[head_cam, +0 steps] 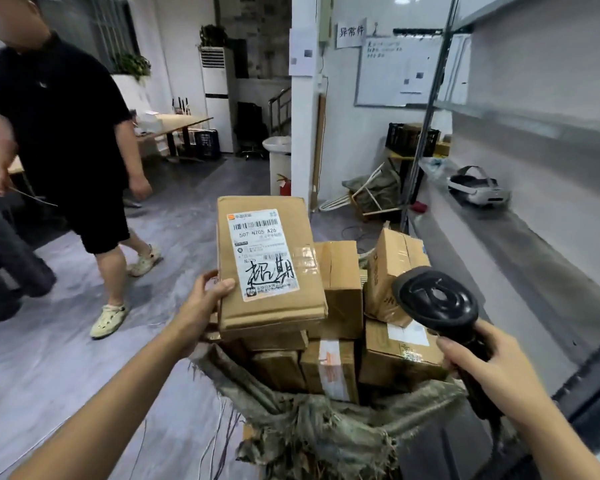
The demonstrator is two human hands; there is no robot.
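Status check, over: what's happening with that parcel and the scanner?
Left grip holds parcel, label facing up. Right grip holds scanner, beside parcel. Nothing between them.

The parcel (271, 306) at near centre is made of brown cardboard, matt and creased at its edges. A white paper label (262, 252) with a faint sheen is stuck on it, and a strip of clear glossy tape (305, 259) is laid beside the label. The scanner (435, 299) at near right is of black plastic, smooth and glossy on its head. The cartons (340, 285) beneath are of the same matt cardboard. They are held in a sack (312, 420) of coarse woven fabric, rough and frayed at its rim. The shelving (534, 124) on the right is of dull grey metal. The floor (66, 358) is smooth, with a soft sheen.
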